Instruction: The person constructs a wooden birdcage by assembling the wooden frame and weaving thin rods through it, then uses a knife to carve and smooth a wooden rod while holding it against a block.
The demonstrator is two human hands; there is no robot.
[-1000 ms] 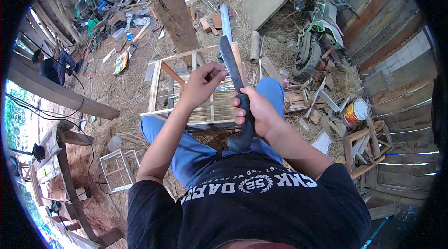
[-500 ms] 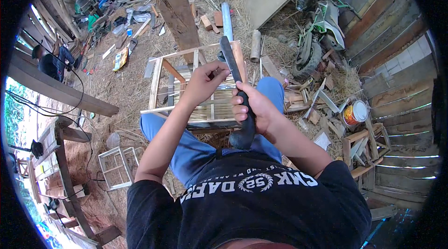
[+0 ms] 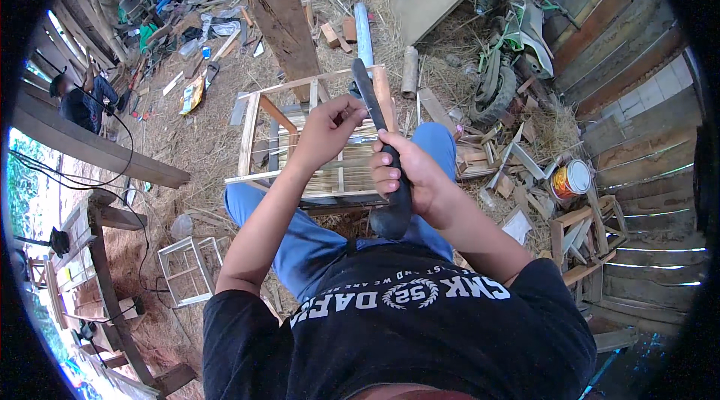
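Observation:
In my right hand (image 3: 412,171) is a machete (image 3: 365,85), with my fingers wrapped round its black handle and my thumb up near the blade. The dark blade points away from me and the bulbous handle end (image 3: 390,221) hangs over my lap. My left hand (image 3: 330,126) is closed in a pinch beside the blade; what its fingertips hold is too small to make out. Below both hands, at my knees, stands a light wooden frame (image 3: 249,137). Several thin pale sticks (image 3: 356,161) lie across the frame, partly hidden by my hands.
A thick wooden post (image 3: 277,17) rises just beyond the frame. Scrap wood (image 3: 510,186) and a paint can (image 3: 571,178) lie to the right, near a motorbike wheel (image 3: 495,92). At left stand a small white frame (image 3: 191,272) and a workbench (image 3: 97,250); another person (image 3: 82,104) sits farther off.
Almost nothing differs. The machete and my left fingertips have shifted very slightly, and both hands keep their grips.

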